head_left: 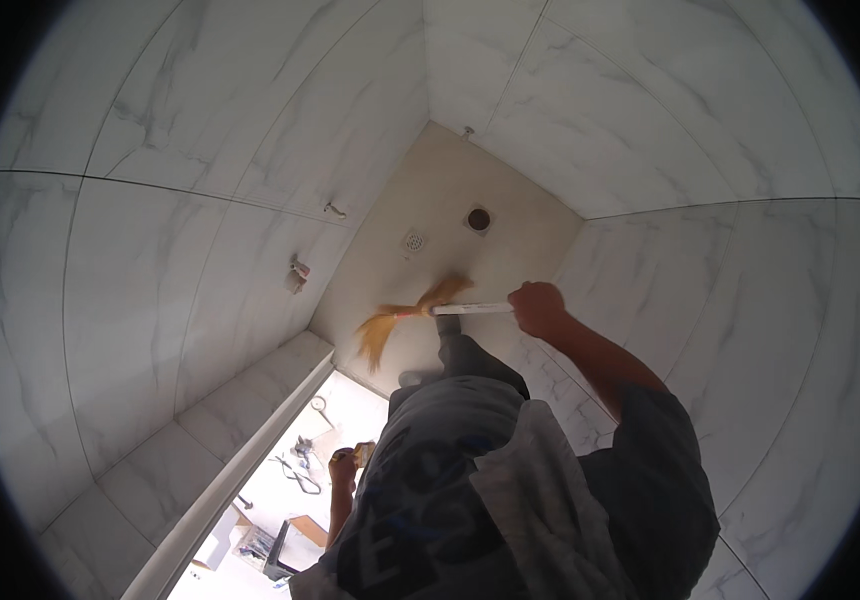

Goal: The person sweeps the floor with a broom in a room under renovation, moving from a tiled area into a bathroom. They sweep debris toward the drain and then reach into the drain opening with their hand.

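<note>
My right hand [538, 306] is closed around the white handle of a straw broom [380, 332], held out level in front of my body. Its golden bristles splay in two tufts, one toward the left and one toward the far side, with a reddish band between them. Low on the left, beside my body, my left hand [342, 466] is closed on a small yellow-brown thing [363, 455]; its kind is too small to tell. Below the broom, part of my leg and foot shows over the beige floor [370, 270].
Marbled tile walls [650, 110] enclose the floor. A square drain grate [414, 242] and a round dark drain hole [478, 219] lie ahead. Taps [296, 275] stick out of the left wall. Past a pale door-frame edge [240, 480], tools and cables [300, 465] lie on bright ground.
</note>
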{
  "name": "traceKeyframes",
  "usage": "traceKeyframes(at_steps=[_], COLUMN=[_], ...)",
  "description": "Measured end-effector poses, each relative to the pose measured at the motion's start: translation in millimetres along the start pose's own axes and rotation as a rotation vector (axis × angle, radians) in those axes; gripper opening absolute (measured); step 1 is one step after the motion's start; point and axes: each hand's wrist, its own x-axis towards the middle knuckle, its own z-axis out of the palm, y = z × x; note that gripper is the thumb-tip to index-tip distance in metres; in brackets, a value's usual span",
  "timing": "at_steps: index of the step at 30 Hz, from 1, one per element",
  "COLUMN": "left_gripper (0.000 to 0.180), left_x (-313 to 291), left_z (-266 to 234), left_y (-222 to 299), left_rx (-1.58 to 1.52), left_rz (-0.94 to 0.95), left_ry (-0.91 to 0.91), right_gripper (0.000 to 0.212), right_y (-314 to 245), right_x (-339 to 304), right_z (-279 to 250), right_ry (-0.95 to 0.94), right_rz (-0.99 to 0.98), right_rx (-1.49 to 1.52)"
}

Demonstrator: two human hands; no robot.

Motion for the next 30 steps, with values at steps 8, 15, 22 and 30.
traceKeyframes(at_steps=[8, 15, 22, 30], left_gripper=[0.020, 0.021, 0.017, 0.017], left_x=[41.5, 31.9, 32.0, 47.6], left_z=[15.5, 17.1, 22.0, 68.7], left_y=[37.0, 67.3, 151.7, 328.5], left_rx=[-0.129, 0.063, 0.249, 0.457], left_rz=[0.044, 0.139, 0.429, 0.904], left_ry=[-0.063, -0.030, -0.029, -0.186], right_gripper=[0.011, 0.015, 0.023, 0.025], right_y=[70.9, 92.2, 128.9, 60.2], right_x=[-95.1, -19.3, 48.3, 21.9], right_z=[-157.8, -87.4, 93.2, 153.5], right_ry=[0.263, 0.199, 0.153, -0.153], right_rz=[0.287, 0.579, 0.783, 0.773], right_rx=[-0.080, 0.074, 0.334, 0.497])
